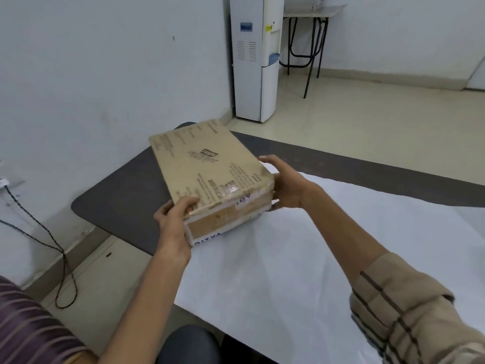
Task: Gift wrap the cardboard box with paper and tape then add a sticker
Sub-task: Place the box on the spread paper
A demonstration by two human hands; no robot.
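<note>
Striped purple cloth (31,324) bottom-left; next, left hand (172,219) curls round the near-left corner of the cardboard box (207,169), thumb on top. Right hand (284,185) clamps the near-right corner, fingers wrapped over the edge. Box is at the far-left edge of the white paper (288,258) on the dark matte table (118,200); it looks stiff, flat and probably light, with slick patches of old tape, so grip the corners.

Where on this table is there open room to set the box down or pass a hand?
The paper is bare on the near side of the box and all the way to its right edge. The table is also bare left of the box. It is crowded only at the paper's far-left corner, where the left hand and right hand hold the box.
</note>
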